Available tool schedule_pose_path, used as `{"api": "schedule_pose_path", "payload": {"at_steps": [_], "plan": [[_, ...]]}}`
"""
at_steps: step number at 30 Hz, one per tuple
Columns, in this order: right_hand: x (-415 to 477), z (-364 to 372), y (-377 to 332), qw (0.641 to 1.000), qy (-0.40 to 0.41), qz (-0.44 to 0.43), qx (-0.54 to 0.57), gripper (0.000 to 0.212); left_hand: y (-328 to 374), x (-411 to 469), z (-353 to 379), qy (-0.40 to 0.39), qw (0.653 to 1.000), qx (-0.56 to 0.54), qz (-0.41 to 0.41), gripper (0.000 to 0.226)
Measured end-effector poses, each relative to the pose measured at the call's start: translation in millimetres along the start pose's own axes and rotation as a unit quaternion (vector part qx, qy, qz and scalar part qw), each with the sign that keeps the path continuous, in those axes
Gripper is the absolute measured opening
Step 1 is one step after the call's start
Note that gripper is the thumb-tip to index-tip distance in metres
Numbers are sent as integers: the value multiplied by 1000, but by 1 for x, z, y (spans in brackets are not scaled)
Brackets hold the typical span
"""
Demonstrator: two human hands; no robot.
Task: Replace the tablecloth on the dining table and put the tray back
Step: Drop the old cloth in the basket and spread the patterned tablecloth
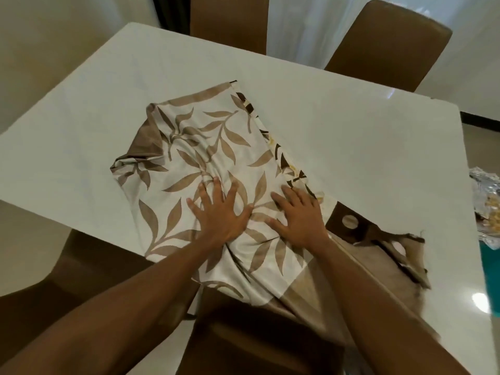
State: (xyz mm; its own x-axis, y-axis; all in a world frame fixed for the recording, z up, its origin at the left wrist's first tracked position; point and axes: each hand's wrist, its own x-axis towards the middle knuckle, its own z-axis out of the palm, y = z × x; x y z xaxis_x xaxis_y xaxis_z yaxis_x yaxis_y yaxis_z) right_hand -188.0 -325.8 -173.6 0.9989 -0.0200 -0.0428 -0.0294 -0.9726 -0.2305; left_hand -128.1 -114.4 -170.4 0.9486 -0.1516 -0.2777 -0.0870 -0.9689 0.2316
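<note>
Tablecloth, folded, beneath left hand and right hand, both flat, fingers spread; best unfolded evenly outward across table.

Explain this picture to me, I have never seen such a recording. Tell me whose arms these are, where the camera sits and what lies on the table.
There is no machine here. The two bare arms belong to a person who wears one wide-angle camera on the head, so you look forward and down just as they do. That is the only view.

The left hand and the right hand lie side by side, fingers spread, pressing flat on a folded leaf-print cloth. Neither hand holds anything.

The cloth rests on a white table, and its near part hangs over the table's edge. Behind the table stands a chair. At the right border is a shiny thing, cut off, so I cannot tell what it is.
</note>
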Motion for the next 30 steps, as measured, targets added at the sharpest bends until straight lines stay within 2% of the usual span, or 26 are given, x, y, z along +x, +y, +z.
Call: {"api": "schedule_pose_path", "payload": {"at_steps": [2, 6, 10, 13, 17, 20, 22, 25, 28, 30], "plan": [[-14, 4, 19, 1000, 3, 16, 4, 69, 9, 11, 0, 10, 1000, 14, 19, 84], [-38, -2, 40, 987, 54, 145, 44, 66, 50, 45, -4, -5, 993, 53, 101, 83], [-67, 1, 62, 963, 107, 243, 53, 65, 118, 84, 1, -55, 974, 87, 200, 84], [-80, 8, 72, 934, 163, 314, 55, 63, 186, 111, 3, -90, 947, 127, 281, 82], [-78, 11, 73, 904, 190, 377, 71, 61, 272, 113, 13, -124, 930, 152, 312, 73], [-77, 11, 76, 902, 184, 381, 83, 60, 304, 86, 43, -86, 940, 114, 310, 64], [-82, 7, 79, 897, 207, 374, 110, 59, 303, 55, 61, 0, 954, 0, 299, 55], [-90, -6, 90, 866, 256, 364, 228, 56, 282, 10, 75, 161, 926, -190, 284, 32], [-105, -21, 119, 830, 248, 346, 359, 48, 262, -46, 74, 198, 926, -199, 252, 26], [-123, -32, 142, 816, 214, 324, 428, 40, 260, -82, 73, 176, 931, -175, 266, 27]]}}
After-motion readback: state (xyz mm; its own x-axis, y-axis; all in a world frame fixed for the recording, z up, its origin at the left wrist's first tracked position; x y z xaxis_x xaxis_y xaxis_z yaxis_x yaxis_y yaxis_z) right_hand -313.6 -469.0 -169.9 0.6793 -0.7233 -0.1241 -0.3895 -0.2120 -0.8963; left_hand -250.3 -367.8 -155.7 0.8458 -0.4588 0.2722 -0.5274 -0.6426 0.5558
